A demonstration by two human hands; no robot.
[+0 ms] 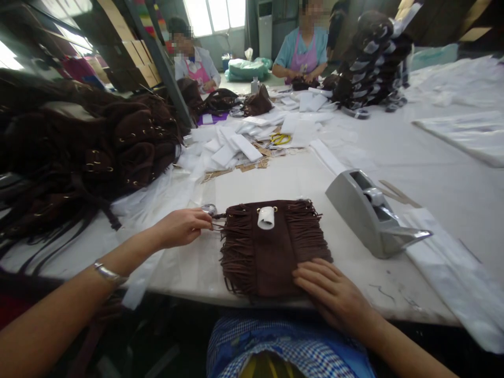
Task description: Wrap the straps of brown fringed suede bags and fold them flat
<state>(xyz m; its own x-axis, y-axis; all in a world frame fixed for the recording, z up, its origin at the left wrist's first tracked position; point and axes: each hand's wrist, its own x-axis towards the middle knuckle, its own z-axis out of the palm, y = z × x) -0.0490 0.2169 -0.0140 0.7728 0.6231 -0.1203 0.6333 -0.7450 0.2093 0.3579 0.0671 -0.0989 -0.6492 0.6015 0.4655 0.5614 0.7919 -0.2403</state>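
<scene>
A brown fringed suede bag (271,247) lies flat on the white table (394,173) just in front of me, with a white wrapped clasp (266,217) at its top middle. My left hand (181,227) is closed in a pinch on the bag's thin strap end by a small metal ring (210,209) at the bag's upper left corner. My right hand (329,291) rests flat on the bag's lower right corner, fingers stretched out and pressing it to the table.
A grey tape dispenser (370,212) stands right of the bag. A heap of brown bags (98,147) fills the left side. White paper pieces (240,144) and yellow scissors (280,138) lie further back. Two people sit at the far end beside a stack of bags (374,58). Plastic sheets (452,273) lie right.
</scene>
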